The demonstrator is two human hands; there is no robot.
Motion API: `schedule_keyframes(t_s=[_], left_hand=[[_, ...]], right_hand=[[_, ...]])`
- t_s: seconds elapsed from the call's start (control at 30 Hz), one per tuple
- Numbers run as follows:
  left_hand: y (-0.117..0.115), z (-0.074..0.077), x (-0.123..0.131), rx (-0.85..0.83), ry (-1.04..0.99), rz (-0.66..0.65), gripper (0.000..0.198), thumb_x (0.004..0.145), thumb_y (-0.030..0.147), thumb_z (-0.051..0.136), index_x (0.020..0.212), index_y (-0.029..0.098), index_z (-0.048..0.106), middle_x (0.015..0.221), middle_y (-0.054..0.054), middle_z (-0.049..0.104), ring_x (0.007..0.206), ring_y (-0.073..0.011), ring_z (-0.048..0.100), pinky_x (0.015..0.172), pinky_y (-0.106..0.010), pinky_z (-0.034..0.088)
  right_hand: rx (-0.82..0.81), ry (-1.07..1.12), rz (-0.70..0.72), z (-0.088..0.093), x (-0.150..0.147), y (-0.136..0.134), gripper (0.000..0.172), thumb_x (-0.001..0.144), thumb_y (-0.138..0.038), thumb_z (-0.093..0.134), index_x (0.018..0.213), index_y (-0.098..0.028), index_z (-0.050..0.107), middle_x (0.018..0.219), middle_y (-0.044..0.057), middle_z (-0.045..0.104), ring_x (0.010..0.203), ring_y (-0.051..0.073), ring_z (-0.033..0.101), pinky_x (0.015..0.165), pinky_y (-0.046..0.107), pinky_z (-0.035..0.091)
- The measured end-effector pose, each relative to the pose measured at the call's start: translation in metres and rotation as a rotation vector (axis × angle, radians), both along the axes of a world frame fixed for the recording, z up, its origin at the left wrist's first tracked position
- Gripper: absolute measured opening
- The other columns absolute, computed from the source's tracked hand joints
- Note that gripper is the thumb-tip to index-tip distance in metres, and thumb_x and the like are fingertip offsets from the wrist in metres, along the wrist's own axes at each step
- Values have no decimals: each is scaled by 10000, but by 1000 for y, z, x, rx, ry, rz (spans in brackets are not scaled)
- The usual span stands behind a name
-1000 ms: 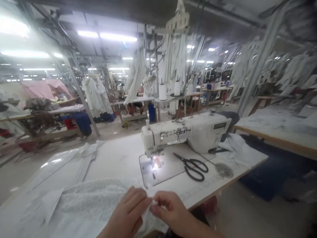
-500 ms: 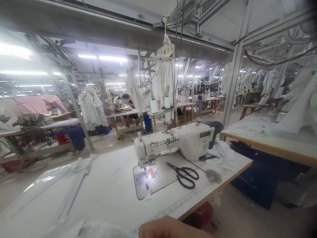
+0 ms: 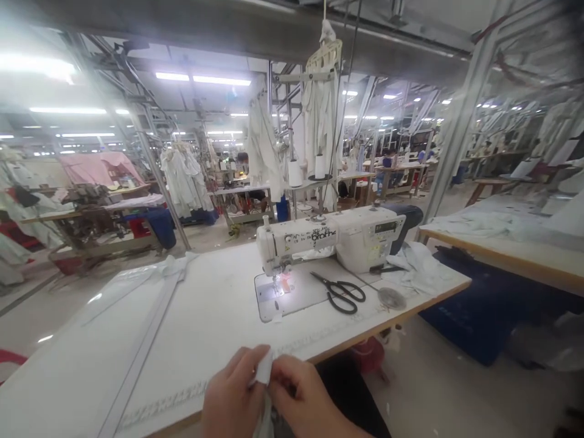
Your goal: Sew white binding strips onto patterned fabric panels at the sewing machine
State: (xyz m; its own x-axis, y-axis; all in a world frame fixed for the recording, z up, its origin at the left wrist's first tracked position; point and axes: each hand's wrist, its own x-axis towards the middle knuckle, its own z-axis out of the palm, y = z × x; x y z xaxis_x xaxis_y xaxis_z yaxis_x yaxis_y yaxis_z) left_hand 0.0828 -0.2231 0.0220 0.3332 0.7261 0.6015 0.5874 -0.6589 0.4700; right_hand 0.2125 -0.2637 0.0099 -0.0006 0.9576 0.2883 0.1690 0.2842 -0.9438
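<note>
Low in the view, over the table's front edge, my left hand (image 3: 235,389) pinches a small folded piece of white fabric (image 3: 263,369). My right hand (image 3: 303,392) is closed on the same fabric from the other side, fingertips close to the left ones. More of the cloth hangs down between the hands, partly hidden by them. Beyond them stands a white sewing machine (image 3: 301,240) with its needle light on. Black-handled scissors (image 3: 344,295) lie on the table to the right of the needle plate (image 3: 292,298).
A round grey dish (image 3: 392,298) and crumpled white cloth (image 3: 417,267) lie at the table's right end. Long white strips (image 3: 146,340) lie on the left. A measuring tape (image 3: 171,398) runs along the front edge. Thread cones (image 3: 295,173) stand behind; another table (image 3: 497,243) is at right.
Both hands now show together holding the white fabric; before, only part of one hand showed at the bottom edge. The camera has tilted down, so the machine sits higher and slightly right.
</note>
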Motion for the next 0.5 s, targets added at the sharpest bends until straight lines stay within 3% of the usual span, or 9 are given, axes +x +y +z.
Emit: schedule_keyframes(t_s=[0.13,0.2,0.3,0.4,0.47,0.5], left_hand=[[-7,4,-8,-141,26,81,278,660,136,480,887,227,612,735,12,647,629,-153,592,600,-227,440],[-9,10,-11,-212,-10,124,256,652,150,490,860,221,621,729,6,642,652,-160,579,633,-237,432],[-11,16,-14,-389,-162,179,177,635,225,563,798,211,632,667,6,603,639,-157,543,624,-241,415],[-24,5,-20,-964,-447,-33,270,526,374,672,702,180,605,568,12,535,514,-124,478,505,-235,380],[-40,-8,-31,-1349,-593,-229,437,396,499,733,611,160,560,497,17,484,425,-88,411,426,-219,334],[-49,-15,-41,-1443,-609,-259,512,340,561,741,578,154,542,474,15,470,402,-77,391,403,-214,320]], right_hand=[[70,-34,-5,-5,-7,-4,129,704,-128,521,814,-178,567,783,6,572,743,157,540,675,250,410],[90,-66,-5,-3,-7,-6,75,747,-140,493,764,-182,552,740,-4,551,720,150,516,659,248,387],[32,38,5,-2,-9,-4,182,870,-259,427,716,-190,495,638,-39,460,618,122,442,580,228,350],[2,78,4,-6,-15,2,336,900,-392,435,628,-197,402,562,-65,352,534,99,363,497,215,307],[-60,-17,89,-14,-22,6,369,898,-420,469,619,-182,433,559,-64,396,524,93,400,488,212,334],[-117,-73,144,-19,-24,5,345,898,-417,488,662,-165,490,594,-56,459,541,96,450,503,214,375]])
